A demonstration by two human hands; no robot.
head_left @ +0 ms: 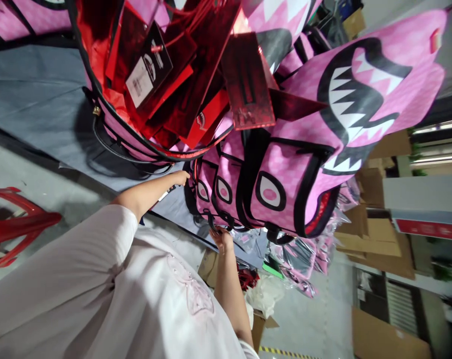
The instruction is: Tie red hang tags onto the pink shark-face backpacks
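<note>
A row of pink checked backpacks [233, 187] with black trim, eye-shaped patches and black-and-white shark mouths lies close together before me. My left hand [183, 177] is closed at the near end of the nearest backpack; its fingertips are partly hidden against the bag's dark edge. At the same bag's lower side, my right hand [222, 239] has its fingers curled around a black carry handle [211, 222]. Above my left hand, an open pink bag [110, 122] with a red lining is stuffed with dark red and black hang tags [184, 85].
Grey cloth covers the table [35, 94]. A red plastic stool [20, 224] stands on the floor at left. Plastic-wrapped pink bags [304, 259] lie beyond the row. Cardboard boxes [379, 239] are at right, and a white plastic heap [265, 294] sits below.
</note>
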